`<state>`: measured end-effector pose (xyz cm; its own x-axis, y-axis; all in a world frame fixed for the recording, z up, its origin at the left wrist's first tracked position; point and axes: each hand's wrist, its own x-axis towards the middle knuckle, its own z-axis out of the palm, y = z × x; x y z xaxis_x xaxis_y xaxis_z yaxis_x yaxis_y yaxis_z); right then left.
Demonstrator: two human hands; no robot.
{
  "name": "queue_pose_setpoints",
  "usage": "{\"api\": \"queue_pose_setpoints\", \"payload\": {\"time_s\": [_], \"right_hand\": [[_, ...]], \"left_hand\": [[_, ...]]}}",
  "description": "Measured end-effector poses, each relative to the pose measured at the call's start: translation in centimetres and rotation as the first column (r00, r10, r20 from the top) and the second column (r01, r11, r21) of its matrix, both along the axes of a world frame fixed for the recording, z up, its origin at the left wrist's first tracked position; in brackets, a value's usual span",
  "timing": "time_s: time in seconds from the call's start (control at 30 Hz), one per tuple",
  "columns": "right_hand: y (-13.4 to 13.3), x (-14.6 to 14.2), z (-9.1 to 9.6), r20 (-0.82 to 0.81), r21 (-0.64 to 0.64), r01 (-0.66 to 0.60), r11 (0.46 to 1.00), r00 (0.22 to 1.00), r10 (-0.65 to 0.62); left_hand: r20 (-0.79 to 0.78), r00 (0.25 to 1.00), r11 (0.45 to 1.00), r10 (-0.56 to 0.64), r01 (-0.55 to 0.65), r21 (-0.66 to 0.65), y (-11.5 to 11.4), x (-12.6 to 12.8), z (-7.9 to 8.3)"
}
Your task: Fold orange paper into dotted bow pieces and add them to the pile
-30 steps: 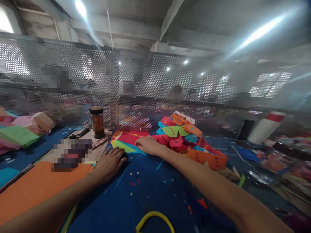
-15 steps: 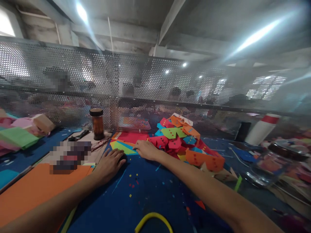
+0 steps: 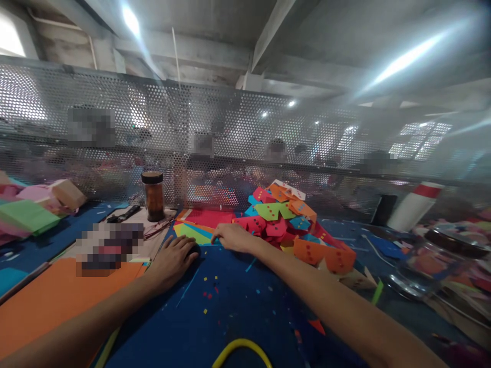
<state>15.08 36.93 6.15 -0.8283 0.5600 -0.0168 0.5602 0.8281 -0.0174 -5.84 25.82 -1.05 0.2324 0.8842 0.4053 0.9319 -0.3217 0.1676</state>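
My left hand (image 3: pixel 179 257) lies flat, fingers outstretched, with its fingertips on the near left part of a small stack of coloured paper (image 3: pixel 189 231), yellow-green and blue on top. At the right edge of that paper, my right hand (image 3: pixel 231 236) has bent fingers drawn together at the paper's corner; the exact fingertip contact is partly hidden. Behind the stack lies red paper (image 3: pixel 209 217). Just right of my right hand rises a heap of folded paper pieces (image 3: pixel 274 210) in red, orange, green and blue, many with dots.
An amber jar (image 3: pixel 154 197) with a dark lid stands at the back left. Orange sheets (image 3: pixel 76 301) lie at the left. To the right are a clear jar (image 3: pixel 425 266) and a white-and-red roll (image 3: pixel 416 207). A perforated metal screen (image 3: pixel 215 117) borders the table. A yellow loop (image 3: pixel 242 343) lies in front.
My right hand's fingers have bent downward and drawn in slightly at the paper's right edge. My left hand stays almost in place.
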Motion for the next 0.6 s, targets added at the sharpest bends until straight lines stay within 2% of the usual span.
{"api": "queue_pose_setpoints", "payload": {"time_s": [0.33,0.6], "right_hand": [[-0.6,0.3,0.0,-0.025,-0.005,-0.028,1.000,0.999,0.028],[-1.2,-1.4,-1.0,-0.083,0.008,-0.086,0.996,0.993,0.086]], "left_hand": [[0.010,1.000,1.000,0.001,-0.001,0.007,0.2,-0.1,-0.3],[0.006,1.000,1.000,0.006,-0.006,0.002,0.2,-0.1,-0.2]]}}
